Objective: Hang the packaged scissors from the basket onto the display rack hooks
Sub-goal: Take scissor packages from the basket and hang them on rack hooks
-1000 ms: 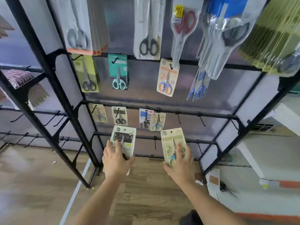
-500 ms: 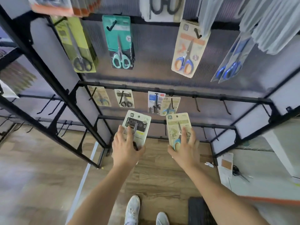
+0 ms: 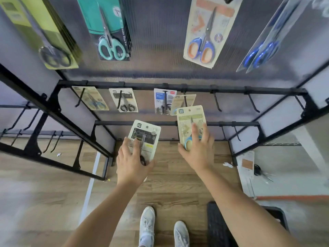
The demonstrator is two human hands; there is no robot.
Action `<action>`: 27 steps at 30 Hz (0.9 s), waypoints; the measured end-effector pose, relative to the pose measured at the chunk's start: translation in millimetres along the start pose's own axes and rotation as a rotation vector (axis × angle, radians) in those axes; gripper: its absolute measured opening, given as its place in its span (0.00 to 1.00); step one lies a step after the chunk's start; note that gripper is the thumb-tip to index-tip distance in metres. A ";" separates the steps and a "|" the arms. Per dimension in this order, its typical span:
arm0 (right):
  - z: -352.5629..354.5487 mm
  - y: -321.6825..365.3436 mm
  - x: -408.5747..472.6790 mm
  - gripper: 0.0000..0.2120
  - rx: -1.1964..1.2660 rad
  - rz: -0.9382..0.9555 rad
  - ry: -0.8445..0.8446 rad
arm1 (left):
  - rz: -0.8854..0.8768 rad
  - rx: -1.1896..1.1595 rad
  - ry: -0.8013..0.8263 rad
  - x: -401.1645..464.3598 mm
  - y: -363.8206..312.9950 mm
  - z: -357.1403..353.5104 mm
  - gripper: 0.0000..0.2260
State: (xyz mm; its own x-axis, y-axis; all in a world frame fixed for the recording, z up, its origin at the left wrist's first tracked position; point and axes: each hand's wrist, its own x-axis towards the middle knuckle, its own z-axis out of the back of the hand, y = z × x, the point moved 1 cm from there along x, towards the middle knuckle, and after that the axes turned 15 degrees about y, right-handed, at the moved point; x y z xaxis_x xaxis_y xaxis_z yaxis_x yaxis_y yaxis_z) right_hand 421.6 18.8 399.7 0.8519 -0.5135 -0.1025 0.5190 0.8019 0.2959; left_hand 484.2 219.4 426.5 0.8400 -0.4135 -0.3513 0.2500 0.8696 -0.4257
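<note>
Hands each grip one scissors pack in front of the black display rack (image 3: 178, 123): the left hand (image 3: 132, 162) holds a black-labelled office scissors pack (image 3: 146, 138), the right hand (image 3: 198, 148) a beige blue-handled scissors pack (image 3: 191, 120). Both packs sit just before the lowest rail, below four hung packs (image 3: 124, 99).

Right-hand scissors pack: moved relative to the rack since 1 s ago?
Yes. The right hand's pack has risen: its top edge now overlaps the card hanging above the lower rail.
</note>
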 end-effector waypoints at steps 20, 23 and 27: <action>-56.4 -9.9 62.2 0.41 -0.024 -0.010 -0.061 | -0.005 0.051 0.067 34.7 26.2 -17.6 0.39; -64.9 -10.8 80.7 0.41 -0.011 0.001 -0.087 | -0.021 0.057 0.078 41.2 28.2 -16.7 0.40; -75.2 -7.3 108.8 0.39 0.006 0.003 -0.127 | -0.017 0.085 0.076 46.5 39.2 -17.8 0.40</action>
State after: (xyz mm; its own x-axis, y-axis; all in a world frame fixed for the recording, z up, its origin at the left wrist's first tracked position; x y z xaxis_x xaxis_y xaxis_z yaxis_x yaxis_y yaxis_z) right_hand 515.7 -20.0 315.0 0.8376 -0.5459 0.0196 0.5155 0.8019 0.3021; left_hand 524.5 229.5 378.7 0.7973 -0.4447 -0.4082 0.3064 0.8808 -0.3611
